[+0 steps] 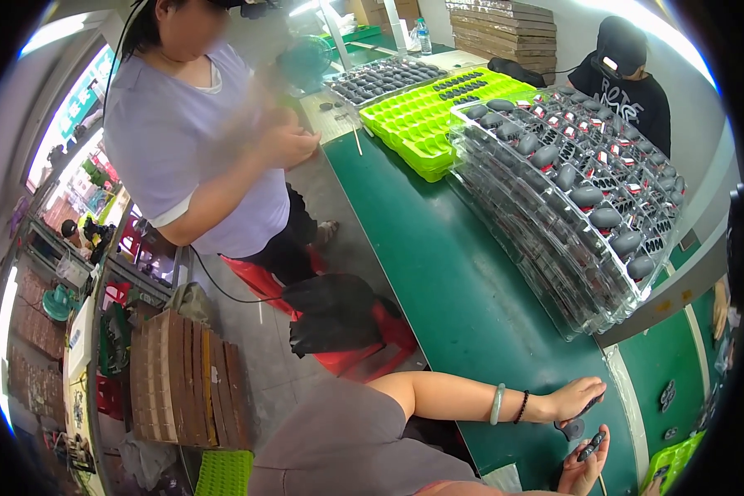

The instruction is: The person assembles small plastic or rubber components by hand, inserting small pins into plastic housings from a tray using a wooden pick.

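Note:
My left hand [577,400], with a pale green bangle [498,404] and a dark bead bracelet [522,406] on its arm, is closed over the green table at the lower right. Its fingers grip a small dark strip-like part [591,406]. Under the thumb side sits a dark rounded piece [574,429]; I cannot tell whether it is held or lies on the table. Just below, my right hand [583,473] is palm up, its fingers curled around a black button strip [590,447] with several raised bumps.
A tall stack of clear trays [554,223] with grey oval parts stands ahead on the table [438,248]. Behind it are lime-green trays [438,165]. One person [190,140] stands at the left; another person [636,91] sits at the far right. Red stools [397,335] stand beside the table.

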`<state>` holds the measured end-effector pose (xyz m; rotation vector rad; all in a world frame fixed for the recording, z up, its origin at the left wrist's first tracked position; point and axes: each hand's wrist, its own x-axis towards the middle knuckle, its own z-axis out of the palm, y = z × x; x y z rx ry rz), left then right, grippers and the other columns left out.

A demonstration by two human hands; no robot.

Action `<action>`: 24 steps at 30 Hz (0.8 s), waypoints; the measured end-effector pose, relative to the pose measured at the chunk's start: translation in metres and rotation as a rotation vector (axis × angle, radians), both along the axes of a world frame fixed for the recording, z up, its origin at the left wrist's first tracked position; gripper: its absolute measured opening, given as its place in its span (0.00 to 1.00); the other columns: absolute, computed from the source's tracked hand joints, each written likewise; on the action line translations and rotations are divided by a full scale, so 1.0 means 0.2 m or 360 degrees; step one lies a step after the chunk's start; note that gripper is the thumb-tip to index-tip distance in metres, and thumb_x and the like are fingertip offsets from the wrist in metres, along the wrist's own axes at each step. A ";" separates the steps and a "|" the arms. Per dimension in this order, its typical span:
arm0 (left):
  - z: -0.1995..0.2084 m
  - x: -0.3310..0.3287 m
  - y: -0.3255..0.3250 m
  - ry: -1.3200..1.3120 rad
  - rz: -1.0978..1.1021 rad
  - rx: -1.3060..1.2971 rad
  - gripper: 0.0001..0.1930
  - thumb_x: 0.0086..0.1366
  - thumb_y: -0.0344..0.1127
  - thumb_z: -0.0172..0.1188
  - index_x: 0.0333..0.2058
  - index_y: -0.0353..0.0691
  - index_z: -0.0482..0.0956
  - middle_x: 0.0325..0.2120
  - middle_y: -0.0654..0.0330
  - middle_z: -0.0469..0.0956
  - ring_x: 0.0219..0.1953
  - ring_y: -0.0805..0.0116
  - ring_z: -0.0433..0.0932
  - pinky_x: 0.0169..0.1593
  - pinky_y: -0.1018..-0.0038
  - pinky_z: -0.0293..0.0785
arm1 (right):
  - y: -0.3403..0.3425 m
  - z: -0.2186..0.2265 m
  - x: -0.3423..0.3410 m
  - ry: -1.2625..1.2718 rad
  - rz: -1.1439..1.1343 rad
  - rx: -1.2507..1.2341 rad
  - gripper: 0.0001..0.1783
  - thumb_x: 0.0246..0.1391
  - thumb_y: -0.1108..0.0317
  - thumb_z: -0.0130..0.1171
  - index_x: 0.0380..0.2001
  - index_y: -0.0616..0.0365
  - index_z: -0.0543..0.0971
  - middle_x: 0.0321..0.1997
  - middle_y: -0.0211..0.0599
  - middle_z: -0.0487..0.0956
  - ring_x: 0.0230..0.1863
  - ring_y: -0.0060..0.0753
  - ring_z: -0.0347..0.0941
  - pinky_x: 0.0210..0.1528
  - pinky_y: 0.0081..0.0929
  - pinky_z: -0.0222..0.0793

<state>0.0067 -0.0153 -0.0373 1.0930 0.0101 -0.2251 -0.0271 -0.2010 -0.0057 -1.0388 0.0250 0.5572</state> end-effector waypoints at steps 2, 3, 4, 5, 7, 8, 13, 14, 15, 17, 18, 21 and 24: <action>0.02 -0.01 0.02 0.0006 -0.0016 0.0023 0.19 0.70 0.49 0.38 0.33 0.39 0.67 0.18 0.66 0.63 0.10 0.79 0.59 0.11 0.80 0.55 | 0.02 0.02 0.00 -0.0007 -0.0017 -0.0037 0.31 0.50 0.78 0.54 0.59 0.56 0.60 0.39 0.34 0.69 0.37 0.27 0.68 0.36 0.22 0.67; 0.02 -0.02 0.02 0.0006 -0.0037 0.0038 0.19 0.70 0.49 0.38 0.33 0.38 0.67 0.18 0.66 0.64 0.12 0.80 0.61 0.14 0.80 0.58 | 0.03 0.03 -0.01 -0.0020 -0.0039 -0.0081 0.30 0.50 0.78 0.54 0.58 0.57 0.60 0.38 0.34 0.70 0.36 0.27 0.68 0.35 0.22 0.67; -0.02 0.00 0.00 0.0000 -0.0038 0.0037 0.19 0.70 0.49 0.38 0.33 0.38 0.67 0.18 0.66 0.64 0.12 0.80 0.61 0.14 0.80 0.58 | 0.01 0.02 -0.01 -0.0026 -0.0039 -0.0082 0.30 0.50 0.78 0.54 0.58 0.57 0.60 0.38 0.34 0.70 0.36 0.27 0.68 0.35 0.22 0.67; -0.09 0.03 -0.04 -0.0131 0.0028 0.0096 0.18 0.70 0.49 0.39 0.34 0.38 0.67 0.19 0.66 0.65 0.15 0.80 0.63 0.18 0.80 0.60 | -0.03 -0.02 0.00 -0.0035 0.0038 -0.0033 0.30 0.51 0.79 0.54 0.58 0.57 0.61 0.39 0.34 0.70 0.36 0.26 0.68 0.35 0.22 0.67; -0.07 0.02 -0.04 -0.0253 0.0093 0.0160 0.18 0.70 0.48 0.40 0.35 0.38 0.67 0.20 0.66 0.65 0.19 0.80 0.64 0.21 0.80 0.63 | -0.09 -0.08 0.02 -0.0035 0.0115 0.0020 0.29 0.51 0.79 0.55 0.57 0.57 0.61 0.40 0.34 0.69 0.36 0.26 0.68 0.35 0.21 0.67; -0.06 0.01 -0.05 -0.0206 0.0092 0.0123 0.16 0.70 0.47 0.41 0.35 0.38 0.67 0.21 0.66 0.66 0.21 0.80 0.64 0.24 0.80 0.63 | -0.12 -0.11 0.03 -0.0024 0.0143 -0.0007 0.30 0.51 0.77 0.56 0.57 0.57 0.61 0.42 0.33 0.69 0.37 0.26 0.68 0.35 0.22 0.68; -0.09 0.03 -0.08 -0.0344 0.0069 0.0257 0.12 0.69 0.42 0.44 0.35 0.39 0.66 0.27 0.63 0.67 0.31 0.74 0.66 0.38 0.76 0.67 | -0.10 -0.16 -0.04 -0.0137 -0.0341 -0.0131 0.18 0.58 0.71 0.51 0.51 0.58 0.66 0.24 0.25 0.69 0.17 0.13 0.62 0.14 0.09 0.59; -0.12 0.05 -0.04 -0.0552 0.0146 0.0392 0.12 0.70 0.41 0.43 0.35 0.37 0.67 0.29 0.61 0.66 0.34 0.70 0.65 0.43 0.74 0.66 | -0.02 -0.12 -0.03 0.0094 -0.0591 -0.0200 0.13 0.57 0.68 0.51 0.46 0.57 0.67 0.19 0.28 0.69 0.12 0.17 0.62 0.09 0.12 0.57; -0.09 0.04 -0.02 -0.0698 0.0207 0.0510 0.12 0.69 0.39 0.44 0.34 0.36 0.68 0.30 0.58 0.66 0.36 0.69 0.67 0.43 0.73 0.66 | -0.04 -0.12 -0.01 0.0125 -0.0499 -0.0162 0.11 0.58 0.68 0.51 0.44 0.56 0.69 0.21 0.27 0.70 0.13 0.17 0.63 0.10 0.11 0.58; -0.05 0.04 0.02 -0.0433 0.0020 0.0366 0.11 0.67 0.37 0.45 0.37 0.35 0.71 0.31 0.56 0.69 0.33 0.65 0.74 0.37 0.70 0.71 | 0.02 -0.08 0.03 0.0206 -0.0548 -0.0013 0.10 0.57 0.68 0.52 0.42 0.57 0.71 0.21 0.26 0.71 0.16 0.15 0.66 0.11 0.11 0.58; -0.07 0.03 0.07 -0.0657 0.0106 0.0671 0.14 0.68 0.39 0.42 0.39 0.36 0.72 0.32 0.57 0.70 0.27 0.68 0.74 0.29 0.73 0.71 | 0.01 -0.14 0.07 0.0154 -0.0250 0.0208 0.11 0.57 0.66 0.53 0.41 0.58 0.71 0.22 0.27 0.73 0.18 0.16 0.67 0.12 0.10 0.59; 0.15 -0.01 0.11 0.0242 -0.0295 0.0194 0.17 0.69 0.43 0.40 0.44 0.38 0.71 0.28 0.58 0.73 0.18 0.76 0.67 0.20 0.81 0.64 | 0.00 -0.11 0.08 0.0293 -0.0189 0.0477 0.12 0.59 0.63 0.50 0.40 0.59 0.73 0.26 0.35 0.78 0.17 0.18 0.69 0.16 0.12 0.67; 0.11 -0.01 0.04 0.0277 -0.0330 0.0082 0.16 0.69 0.43 0.42 0.45 0.38 0.71 0.28 0.58 0.73 0.17 0.78 0.64 0.20 0.81 0.63 | -0.03 -0.08 0.06 0.0486 -0.0292 0.0611 0.11 0.60 0.63 0.47 0.39 0.58 0.73 0.27 0.32 0.76 0.19 0.17 0.67 0.19 0.14 0.66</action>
